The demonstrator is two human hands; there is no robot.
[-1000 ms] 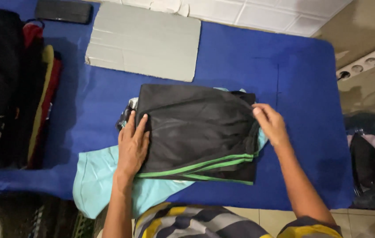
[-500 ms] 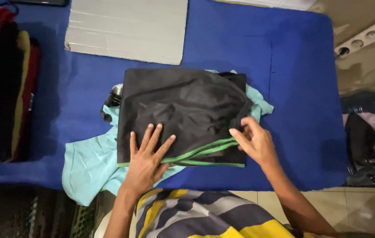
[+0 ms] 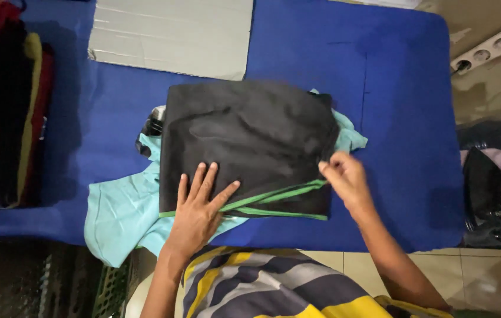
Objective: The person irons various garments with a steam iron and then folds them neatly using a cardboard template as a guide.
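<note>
A folded black garment [image 3: 244, 141] with green stripes along its near edge lies on a blue mat [image 3: 392, 118]. Under it a light teal garment [image 3: 118, 212] sticks out at the left and right. My left hand [image 3: 197, 209] lies flat, fingers spread, on the black garment's near left corner. My right hand [image 3: 344, 179] pinches the garment's right edge next to the green stripe.
A grey cardboard sheet [image 3: 174, 35] lies at the back of the mat. Dark and red bags [image 3: 3, 118] stand at the left. A white power strip [image 3: 492, 47] sits on the floor at the right, above dark gear [image 3: 495, 188].
My left hand slid from the garment's left side to its near edge. My right hand moved from the far right corner down to the near right edge.
</note>
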